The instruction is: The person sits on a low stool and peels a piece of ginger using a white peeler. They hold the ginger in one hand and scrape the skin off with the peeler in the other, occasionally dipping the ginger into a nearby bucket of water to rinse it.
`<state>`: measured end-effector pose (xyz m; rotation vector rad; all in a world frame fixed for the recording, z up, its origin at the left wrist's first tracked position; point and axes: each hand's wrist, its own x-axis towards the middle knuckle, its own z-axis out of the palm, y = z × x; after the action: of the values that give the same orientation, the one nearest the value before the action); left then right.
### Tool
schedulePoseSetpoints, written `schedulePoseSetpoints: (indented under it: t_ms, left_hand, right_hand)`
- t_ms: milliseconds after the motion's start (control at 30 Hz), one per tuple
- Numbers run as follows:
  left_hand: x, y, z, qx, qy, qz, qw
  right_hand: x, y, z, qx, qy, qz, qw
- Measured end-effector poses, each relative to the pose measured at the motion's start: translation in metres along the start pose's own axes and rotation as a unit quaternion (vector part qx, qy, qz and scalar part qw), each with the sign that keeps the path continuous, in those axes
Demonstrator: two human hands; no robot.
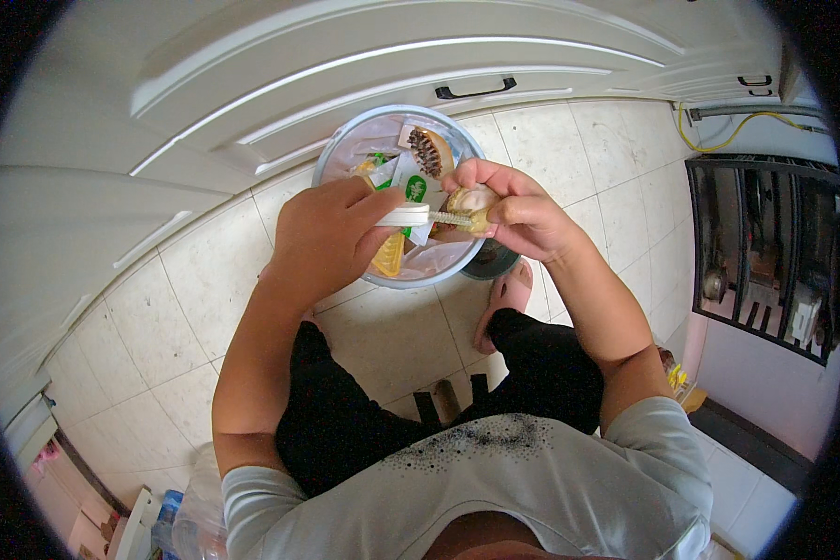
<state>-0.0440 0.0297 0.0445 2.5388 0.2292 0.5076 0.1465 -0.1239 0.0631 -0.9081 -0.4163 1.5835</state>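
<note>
My left hand [322, 234] grips the white handle [407, 214] of a small brush. The brush's pale bristles [451, 219] point right and touch the yellowish edge of a shellfish, perhaps an abalone [473, 201], with a whitish middle. My right hand [521, 210] pinches this piece between thumb and fingers. Both hands are over a round light-blue bin [420, 283] lined with a pinkish plastic bag [439, 257]. Inside the bin lie a green-and-white packet [416, 187] bearing writing, a yellow plastic tray [390, 255] and a pale-rimmed item with dark brown ridges [427, 152].
A dark container [493, 260] stands against the bin's lower right. White cabinet fronts [364, 77] with a black handle [476, 88] rise behind it. Pink slippers [493, 315] are on the tiled floor [385, 329]. A black rack [763, 252] is at right; plastic bottles [199, 514] are at lower left.
</note>
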Motion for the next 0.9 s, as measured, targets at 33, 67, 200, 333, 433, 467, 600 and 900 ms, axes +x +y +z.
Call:
schedulePoseSetpoints:
  t_ms: [33,67,200,333,433,467,600,900]
  left_hand:
    - [-0.001,-0.001,-0.001,0.003,-0.001,-0.007,1.000]
    - [0.000,0.000,-0.001,0.007,-0.002,-0.001,1.000]
    - [0.005,0.006,-0.003,0.005,-0.029,-0.003,1.000]
    - [0.000,-0.003,-0.001,-0.017,-0.028,-0.017,0.999]
    - [-0.006,-0.012,-0.003,-0.013,0.022,-0.038,0.999]
    - [-0.007,-0.012,-0.001,-0.035,0.029,-0.042,0.998]
    - [-0.010,-0.007,0.009,-0.131,0.057,-0.055,0.988]
    - [-0.013,0.011,0.024,-0.247,0.086,-0.130,0.957]
  right_hand:
    - [0.000,-0.001,-0.001,-0.003,0.002,0.008,1.000]
    - [0.000,-0.002,-0.002,-0.006,0.004,0.017,1.000]
    - [0.000,-0.002,-0.002,-0.010,0.006,0.024,1.000]
    - [-0.001,0.000,-0.006,0.004,-0.009,0.016,1.000]
    - [-0.004,-0.005,-0.003,0.020,0.002,0.011,1.000]
    - [-0.004,-0.005,-0.002,0.033,-0.003,0.004,0.999]
    - [-0.003,-0.007,-0.001,0.063,-0.014,-0.026,0.998]
    - [0.001,-0.006,-0.007,0.032,-0.022,-0.113,0.993]
